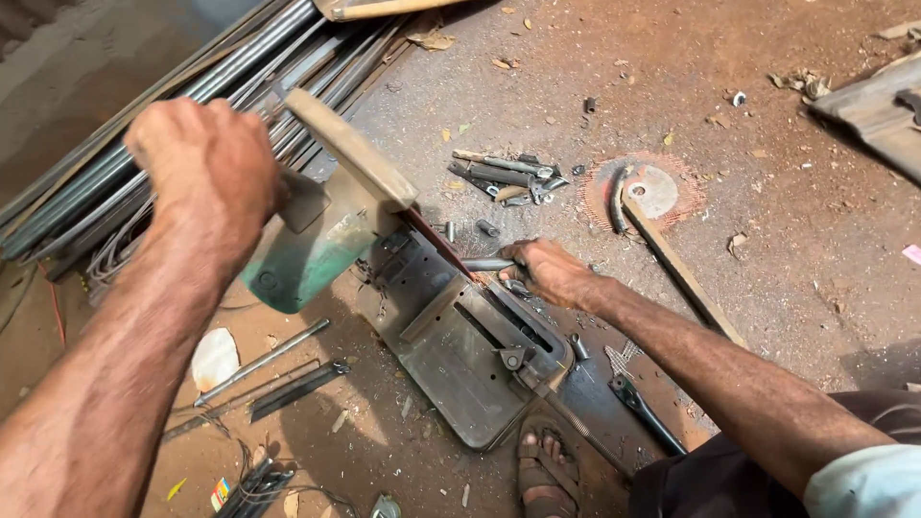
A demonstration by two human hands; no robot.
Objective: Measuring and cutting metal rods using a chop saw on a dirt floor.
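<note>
The left hand (206, 173) clamps the chop saw (321, 225) handle; the right hand (547, 271) pinches a short metal rod (487, 264) just beside the cutting disc (436, 242) (fingers uncomfortably near). A slip could likely pull fingertips into it.

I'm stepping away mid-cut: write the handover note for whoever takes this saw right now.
Left hand: closed on the handle of the green chop saw, blade lowered close to the workpiece.
Right hand: holds a short metal rod against the saw base, beside the blade.
Done: a pile of cut pieces lies on the ground beyond the saw.
Left: long metal bars remain stacked at the left; the rod under the blade looks not yet cut through.
A sandalled foot rests by the base.
</note>
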